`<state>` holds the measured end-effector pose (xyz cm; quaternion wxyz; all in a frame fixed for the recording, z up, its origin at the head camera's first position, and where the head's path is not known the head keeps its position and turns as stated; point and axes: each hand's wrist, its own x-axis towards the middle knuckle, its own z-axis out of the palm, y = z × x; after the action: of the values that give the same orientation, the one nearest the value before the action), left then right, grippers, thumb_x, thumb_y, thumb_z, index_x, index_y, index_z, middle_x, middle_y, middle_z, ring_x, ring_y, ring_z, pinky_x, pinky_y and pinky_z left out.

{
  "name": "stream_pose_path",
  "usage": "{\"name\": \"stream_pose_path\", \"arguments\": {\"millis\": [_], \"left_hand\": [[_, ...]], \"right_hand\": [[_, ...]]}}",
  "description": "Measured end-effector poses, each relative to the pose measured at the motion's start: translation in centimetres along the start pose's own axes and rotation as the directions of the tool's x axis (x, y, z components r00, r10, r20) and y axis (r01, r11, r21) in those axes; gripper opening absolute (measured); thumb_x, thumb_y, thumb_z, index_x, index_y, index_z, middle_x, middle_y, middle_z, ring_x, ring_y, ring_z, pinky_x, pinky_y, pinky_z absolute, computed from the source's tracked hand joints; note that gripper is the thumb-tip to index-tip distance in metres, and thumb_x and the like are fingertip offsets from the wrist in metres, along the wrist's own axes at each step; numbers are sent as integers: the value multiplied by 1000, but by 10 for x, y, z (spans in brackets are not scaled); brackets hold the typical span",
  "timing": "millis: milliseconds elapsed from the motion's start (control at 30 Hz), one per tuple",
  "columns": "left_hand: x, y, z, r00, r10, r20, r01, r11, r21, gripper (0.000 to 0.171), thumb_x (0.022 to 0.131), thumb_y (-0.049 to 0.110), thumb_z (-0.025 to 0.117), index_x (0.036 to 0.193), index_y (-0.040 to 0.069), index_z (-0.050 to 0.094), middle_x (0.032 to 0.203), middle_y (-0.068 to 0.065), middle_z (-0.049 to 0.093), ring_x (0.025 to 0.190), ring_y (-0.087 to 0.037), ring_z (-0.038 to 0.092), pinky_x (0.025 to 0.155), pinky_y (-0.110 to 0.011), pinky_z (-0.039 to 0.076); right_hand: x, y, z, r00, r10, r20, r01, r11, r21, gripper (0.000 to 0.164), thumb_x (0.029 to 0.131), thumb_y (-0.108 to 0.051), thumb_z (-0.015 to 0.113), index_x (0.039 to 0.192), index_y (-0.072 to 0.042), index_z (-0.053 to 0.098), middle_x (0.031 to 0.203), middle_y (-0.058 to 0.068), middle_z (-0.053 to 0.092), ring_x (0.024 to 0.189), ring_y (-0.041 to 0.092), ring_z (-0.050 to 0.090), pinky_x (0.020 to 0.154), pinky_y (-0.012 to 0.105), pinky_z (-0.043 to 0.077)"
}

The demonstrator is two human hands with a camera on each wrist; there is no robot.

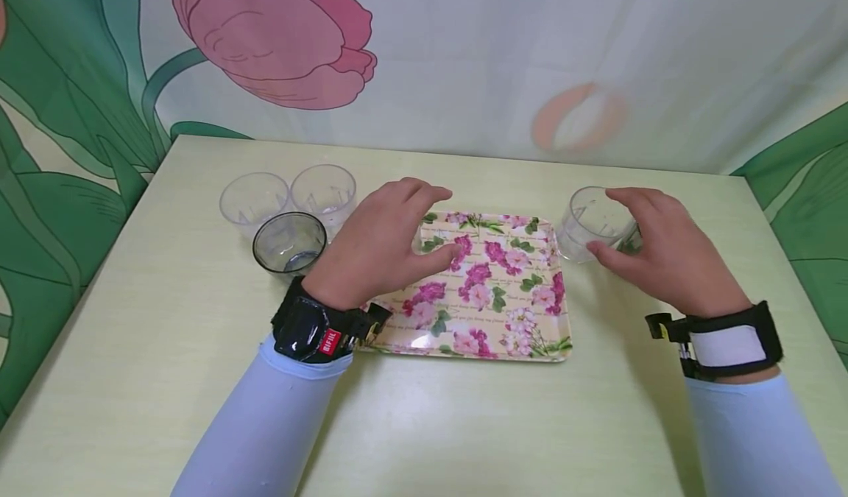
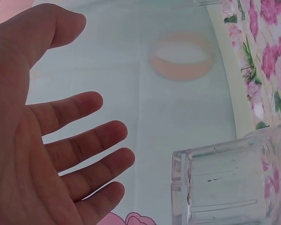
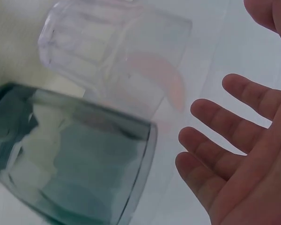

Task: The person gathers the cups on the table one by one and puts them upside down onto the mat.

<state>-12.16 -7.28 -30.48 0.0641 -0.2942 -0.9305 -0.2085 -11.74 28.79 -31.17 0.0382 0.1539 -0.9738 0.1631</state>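
Observation:
My left hand (image 1: 380,243) hovers over the left part of a flowered tray (image 1: 490,346), thumb and fingers apart. In the left wrist view its fingers are spread, and a clear cup (image 2: 225,183) stands on the tray, apart from them. My right hand (image 1: 672,250) is beside a clear cup (image 1: 596,221) right of the tray, fingers loosely bent. In the right wrist view, that clear cup (image 3: 84,44) and a dark tinted cup (image 3: 84,154) stand close together, with a gap to the fingers. The hand mostly hides the dark cup in the head view.
Left of the tray stand two clear cups (image 1: 255,199) and a smoky grey cup (image 1: 289,243), grouped close to my left wrist. A pale table (image 1: 450,431) bears everything. Behind its far edge hangs a flower-printed curtain (image 1: 450,55).

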Motion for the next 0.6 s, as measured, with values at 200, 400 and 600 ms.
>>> {"name": "stream_pose_path", "arguments": {"millis": [200,400,600], "left_hand": [[0,0,0,1000,1,0,-1,1000,-2,65,89,48,66,140,10,54,133,-7,60,124,-24,56,106,-39,45],[0,-1,0,1000,1,-1,-1,1000,0,65,89,48,67,140,10,55,133,-6,60,124,-24,56,106,-39,45],[-1,-1,0,1000,-3,10,3,1000,-3,64,89,49,67,140,10,55,133,-6,61,124,-24,56,106,-39,45]], "right_hand": [[-3,13,-2,999,34,-3,-34,999,7,77,90,-45,70,149,-5,42,146,26,45,134,48,38,106,66,34],[-7,28,-4,996,84,14,-84,996,12,81,92,-48,67,152,-4,37,148,29,41,136,51,34,106,68,31],[-8,36,-4,994,100,33,-101,995,12,83,91,-49,68,151,-1,37,149,30,39,137,52,33,108,67,29]]}}
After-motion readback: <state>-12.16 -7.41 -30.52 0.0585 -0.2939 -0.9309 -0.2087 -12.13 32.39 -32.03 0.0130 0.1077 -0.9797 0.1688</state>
